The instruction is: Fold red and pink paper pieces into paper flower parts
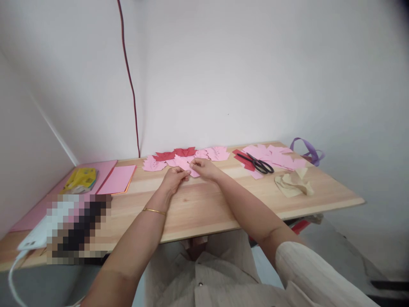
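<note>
Between my two hands is a pink paper cutout (182, 161) with jagged, leaf-like edges. My left hand (175, 177) pinches its near left edge with thumb and fingers. From the right, my right hand (203, 167) grips the same cutout with fingers pressed together. Just behind lie several more cutouts in a row, among them a red one (185, 152), a pink one at the left (153, 163) and a pink one at the right (217, 153). Part of the held cutout is hidden by my fingers.
Black-handled scissors (262, 166) rest on red and pink paper scraps (283, 157) at the right. Nearby are a crumpled beige cloth or paper (294, 183) and a purple ribbon (308, 148). Pink sheets (118, 179), a yellow packet (79, 180) and a white device (35, 238) are left.
</note>
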The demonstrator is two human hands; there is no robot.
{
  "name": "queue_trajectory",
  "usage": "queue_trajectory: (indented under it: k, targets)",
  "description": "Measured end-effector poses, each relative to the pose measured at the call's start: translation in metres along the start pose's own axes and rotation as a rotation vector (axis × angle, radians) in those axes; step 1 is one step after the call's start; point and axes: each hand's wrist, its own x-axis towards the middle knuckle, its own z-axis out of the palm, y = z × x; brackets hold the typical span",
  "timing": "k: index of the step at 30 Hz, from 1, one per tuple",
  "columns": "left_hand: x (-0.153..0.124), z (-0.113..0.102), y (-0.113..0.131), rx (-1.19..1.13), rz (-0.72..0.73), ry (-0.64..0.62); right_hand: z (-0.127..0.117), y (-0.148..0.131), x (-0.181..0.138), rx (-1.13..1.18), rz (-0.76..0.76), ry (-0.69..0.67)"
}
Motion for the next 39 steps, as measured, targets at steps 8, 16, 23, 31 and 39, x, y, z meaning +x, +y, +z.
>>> queue_trajectory:
  k: [8,16,23,31,39]
  targets:
    - [0.002,0.003,0.000,-0.050,-0.012,0.053,0.016,0.009,0.001,-0.170,-0.101,0.136]
    - [0.004,-0.001,0.007,-0.344,-0.013,0.073,0.012,0.008,0.003,-0.043,-0.095,0.114]
    - [0.005,-0.003,0.008,-0.398,-0.005,0.043,0.011,0.010,0.002,0.142,-0.009,0.070]
    - [0.003,0.000,0.012,-0.409,0.019,0.114,0.010,0.010,0.001,0.265,0.029,0.009]
    - [-0.003,0.004,0.006,0.059,0.037,0.028,0.009,0.010,0.002,0.163,-0.001,0.118]
